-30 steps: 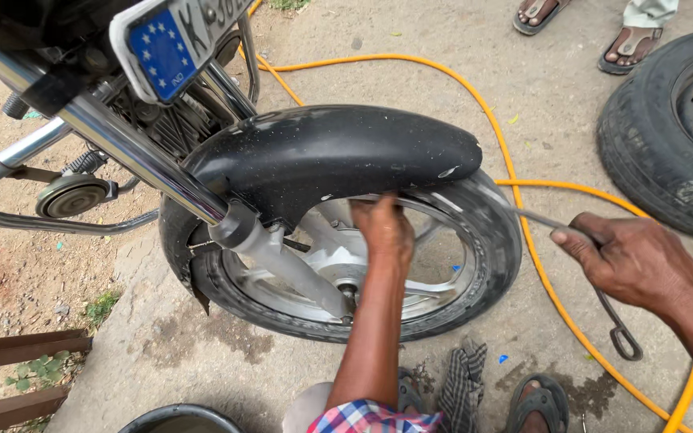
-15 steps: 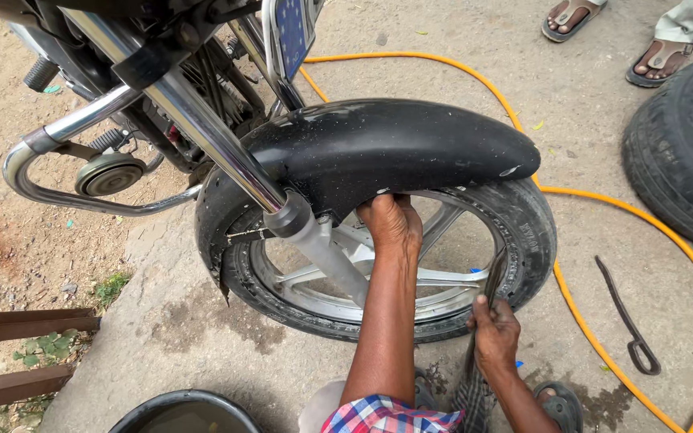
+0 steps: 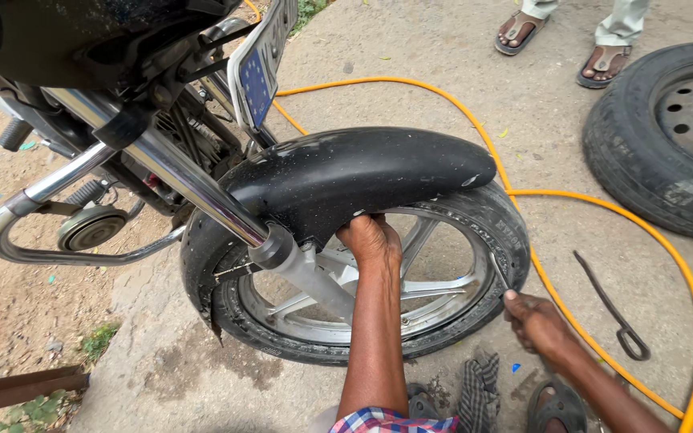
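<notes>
Head-camera view looked down on a motorcycle front wheel [image 3: 443,240] standing upright on the concrete ground [image 3: 411,48], its plane running left to right across the scene and its axle pointing near to far. A black mudguard [image 3: 346,180] arched over its top, long axis left to right, and a chrome fork leg [image 3: 202,200] slanted down from the upper left to the hub. Well apart at the far right lay a car tyre [image 3: 667,136] flat on the ground. An orange hose [image 3: 603,212] curved around behind the wheel and on to the near right.

Left hand [image 3: 372,240] was curled, fingers tucked up under the mudguard against the top of the tyre; what it gripped was hidden. Right hand [image 3: 535,321] was loosely closed at the tyre's right sidewall, pinching a thin metal piece [image 3: 500,273] there. A dark tyre lever [image 3: 611,309] lay on the ground to the right, untouched. A checked cloth [image 3: 479,389] lay just near of the wheel.
</notes>
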